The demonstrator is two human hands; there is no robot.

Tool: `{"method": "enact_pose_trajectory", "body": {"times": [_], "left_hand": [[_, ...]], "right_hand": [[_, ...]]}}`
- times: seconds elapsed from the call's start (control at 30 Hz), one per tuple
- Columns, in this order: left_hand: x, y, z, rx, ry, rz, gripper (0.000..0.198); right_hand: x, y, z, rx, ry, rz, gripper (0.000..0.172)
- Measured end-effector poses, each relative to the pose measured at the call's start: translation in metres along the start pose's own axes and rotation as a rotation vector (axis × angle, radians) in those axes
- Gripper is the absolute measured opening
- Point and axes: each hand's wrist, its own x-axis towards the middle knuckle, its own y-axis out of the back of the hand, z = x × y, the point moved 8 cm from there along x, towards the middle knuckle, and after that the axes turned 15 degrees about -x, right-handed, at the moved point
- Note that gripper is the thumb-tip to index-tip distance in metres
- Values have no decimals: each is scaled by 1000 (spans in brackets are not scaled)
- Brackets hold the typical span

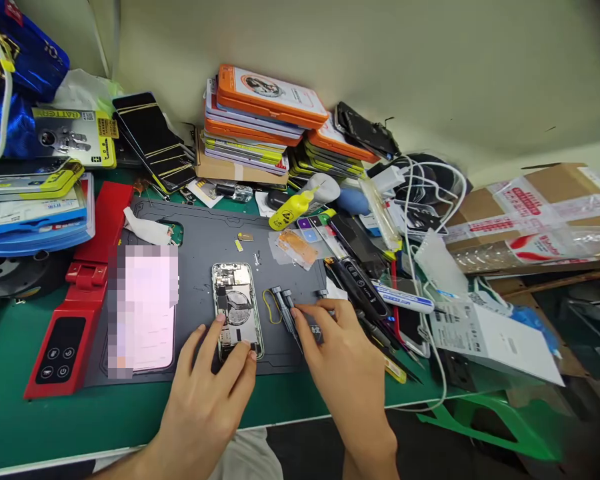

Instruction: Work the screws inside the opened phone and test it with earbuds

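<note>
An opened phone (239, 310) lies on a dark work mat (195, 267), its board and a round silvery patch showing. My left hand (207, 380) rests over its lower end, with fingertips at both long edges; it holds the phone against the mat. Just right of it, slim grey screwdrivers (283, 307) lie beside a yellow rubber band (270, 307). My right hand (343, 350) is over them, fingers curved and apart. Its leftmost fingertip touches or nearly touches a screwdriver, and another driver's cap (322, 293) shows beyond the fingertips. Tiny parts (245, 238) lie above the phone.
A lit phone screen (150, 307), partly pixelated, is at left beside a red folding device (73, 327). Orange cases (273, 93) are stacked behind. A yellow bottle (293, 210), a black tool (363, 287) and white cables (425, 300) crowd the right, near a taped carton (535, 213).
</note>
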Motion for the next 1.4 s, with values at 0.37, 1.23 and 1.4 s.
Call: {"method": "enact_pose_trajectory", "body": {"times": [0.37,1.23,1.4], "left_hand": [[-8,-2,-3,-178,-3,27,48],[-22,-17,-5,-3,48,-45,36],[-22,-15,-4,29,69,19,34]], "right_hand": [[2,-2,34,256,-361,-45,28],[0,2,-63,989,-96,-14,36],[-4,-5,-61,986,-101,-64,34]]}}
